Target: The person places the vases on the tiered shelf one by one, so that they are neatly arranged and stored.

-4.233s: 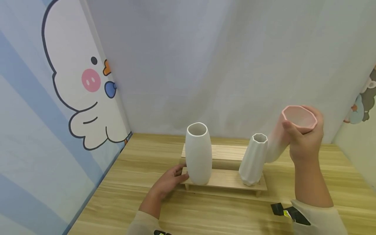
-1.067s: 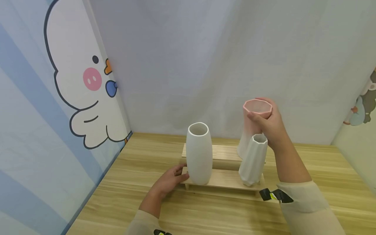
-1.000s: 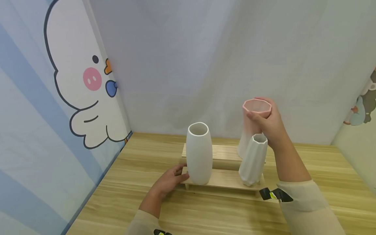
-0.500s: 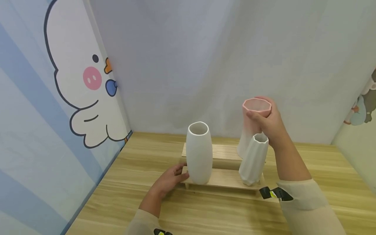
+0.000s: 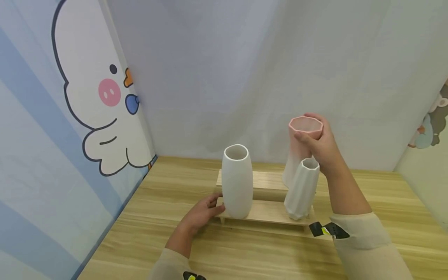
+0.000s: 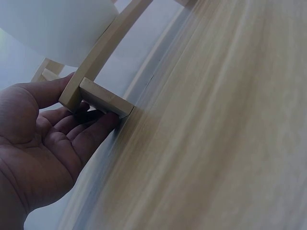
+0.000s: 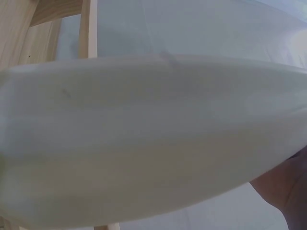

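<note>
My right hand (image 5: 323, 149) grips a pink-to-white faceted vase (image 5: 296, 155) near its rim, thumb on the front side. That vase stands upright at the right end of the upper step of a two-step wooden stand (image 5: 267, 210). Lower on the stand are a smooth tall white vase (image 5: 237, 186) at the left and a fluted white vase (image 5: 301, 192) at the right, partly hiding the pink one. My left hand (image 5: 201, 214) holds the left end of the lower step; in the left wrist view its thumb lies against the wooden edge (image 6: 98, 55), fingers curled beneath.
The stand rests on a wood-grain table (image 5: 252, 252). A pale grey curtain (image 5: 217, 85) hangs close behind. A printed panel with a white cartoon bird (image 5: 87, 93) borders the left. In the right wrist view the fluted vase (image 7: 144, 143) fills most of the frame.
The pink vase, held tilted at the right several seconds ago, has moved left and now stands upright on the upper step. Over the last second both hands have stayed put.
</note>
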Demonstrator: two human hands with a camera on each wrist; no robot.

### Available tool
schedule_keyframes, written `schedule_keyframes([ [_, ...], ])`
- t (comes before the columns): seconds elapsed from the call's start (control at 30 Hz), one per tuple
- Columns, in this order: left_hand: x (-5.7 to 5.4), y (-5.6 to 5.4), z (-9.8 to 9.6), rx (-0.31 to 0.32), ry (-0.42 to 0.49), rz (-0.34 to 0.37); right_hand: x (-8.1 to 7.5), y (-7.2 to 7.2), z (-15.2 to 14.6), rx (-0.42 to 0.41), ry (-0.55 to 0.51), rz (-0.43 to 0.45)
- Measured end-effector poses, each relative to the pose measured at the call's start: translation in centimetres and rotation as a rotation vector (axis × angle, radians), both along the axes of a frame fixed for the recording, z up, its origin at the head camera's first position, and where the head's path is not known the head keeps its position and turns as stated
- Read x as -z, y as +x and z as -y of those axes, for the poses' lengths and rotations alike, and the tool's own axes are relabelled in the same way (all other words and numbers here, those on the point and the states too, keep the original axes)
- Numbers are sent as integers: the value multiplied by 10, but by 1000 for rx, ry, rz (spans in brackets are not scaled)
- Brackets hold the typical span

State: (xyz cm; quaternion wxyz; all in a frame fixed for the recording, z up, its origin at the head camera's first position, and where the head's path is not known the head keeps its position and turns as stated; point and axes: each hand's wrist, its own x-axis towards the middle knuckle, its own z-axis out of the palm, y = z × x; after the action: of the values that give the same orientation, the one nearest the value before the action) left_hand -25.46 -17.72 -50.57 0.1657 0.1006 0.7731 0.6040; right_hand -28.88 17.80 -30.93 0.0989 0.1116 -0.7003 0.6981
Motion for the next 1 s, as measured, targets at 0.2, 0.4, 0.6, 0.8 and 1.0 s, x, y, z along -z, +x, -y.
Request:
schedule_keyframes([
  [0.2,0,1,0,8,1,1,1,1,-1,-14,-20,-7],
  [0.4,-1,0,1,5,6,2,0,3,-1,-37,-53,-53],
  [0.6,-1,1,1,7,5,-1,1,3,0,-25,-61,-40],
  [0.8,0,1,0,9,21,-3,1,3,0,-35,-79,-53],
  [1.0,-2,1,0,16,21,-3,2,4,-1,-52,-97,-95],
])
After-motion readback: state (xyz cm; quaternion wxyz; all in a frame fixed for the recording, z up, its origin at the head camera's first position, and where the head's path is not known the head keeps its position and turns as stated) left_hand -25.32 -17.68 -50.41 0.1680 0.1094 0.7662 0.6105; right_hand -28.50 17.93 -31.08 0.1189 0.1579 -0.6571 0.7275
